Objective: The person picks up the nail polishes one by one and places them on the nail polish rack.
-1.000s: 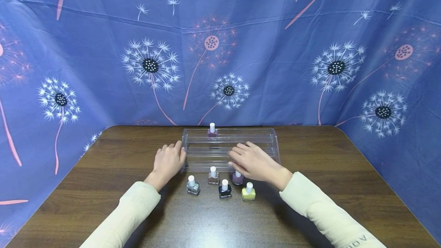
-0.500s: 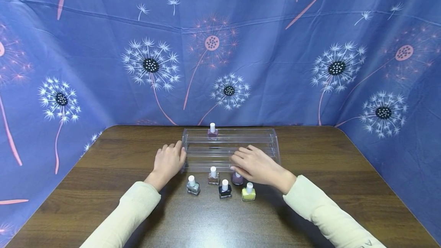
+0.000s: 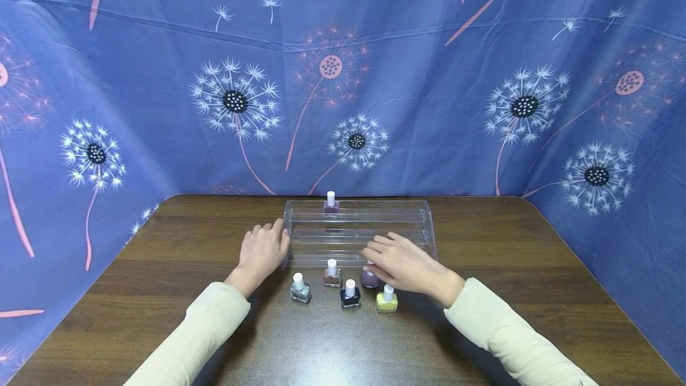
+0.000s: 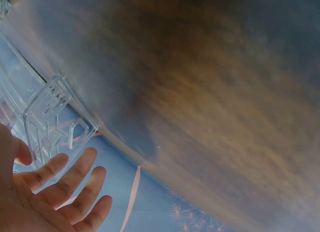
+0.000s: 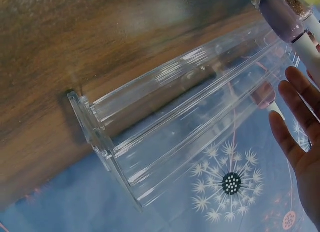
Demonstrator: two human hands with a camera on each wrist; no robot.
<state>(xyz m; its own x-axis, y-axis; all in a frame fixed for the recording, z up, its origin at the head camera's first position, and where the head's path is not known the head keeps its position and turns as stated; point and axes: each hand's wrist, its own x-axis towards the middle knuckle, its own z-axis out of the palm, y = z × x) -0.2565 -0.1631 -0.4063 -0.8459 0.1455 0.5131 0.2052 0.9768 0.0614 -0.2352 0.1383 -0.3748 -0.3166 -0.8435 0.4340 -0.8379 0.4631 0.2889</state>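
Note:
At the left end of a clear acrylic rack, my left hand touches the side panel. Its fingers extend outside the panel in the left wrist view. My right hand is over a purple nail polish bottle in front of the rack, thumb across its white cap and fingers behind. The bottle stands on the table. Around it stand a brown glitter bottle, a black bottle, a yellow bottle and a silver glitter bottle.
Another purple bottle stands on the rack's top tier, near its left end. The wooden table ends at a blue curtain with dandelion print, behind and at both sides.
My right hand has shifted slightly right and toward me, its thumb now across the purple bottle's cap. The left hand, the rack and the other bottles have stayed in place.

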